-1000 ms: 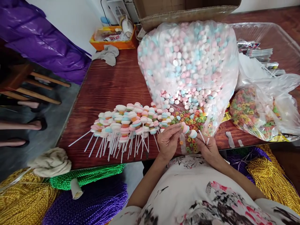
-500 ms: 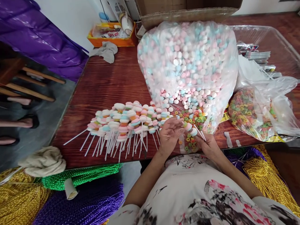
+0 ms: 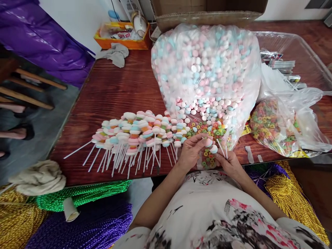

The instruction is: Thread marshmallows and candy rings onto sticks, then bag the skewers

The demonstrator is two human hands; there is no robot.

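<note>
Over the table's front edge, my left hand [image 3: 192, 151] is closed, its fingertips pinching at a pink marshmallow [image 3: 208, 142]. A pale blue and white marshmallow [image 3: 213, 149] sits just below it, apparently on the same stick. My right hand [image 3: 229, 163] is closed around thin white sticks [image 3: 221, 148], two of which poke up bare from its fingers. Left of my hands lies a heap of finished-looking marshmallow and cereal-ring skewers [image 3: 135, 133], their white sticks pointing toward me. Loose cereal rings [image 3: 208, 159] lie under and between my hands, partly hidden by them.
A big clear bag of pastel marshmallows [image 3: 207, 65] stands behind my hands. To the right are a bag of cereal rings [image 3: 275, 128] and a clear plastic tray [image 3: 308, 45]. An orange box [image 3: 109, 42] and a grey cloth [image 3: 118, 55] lie at the back left.
The fingers of my left hand have closed in from a looser, raised pose onto the marshmallow. My right hand still grips the sticks. The whole view has shifted slightly.
</note>
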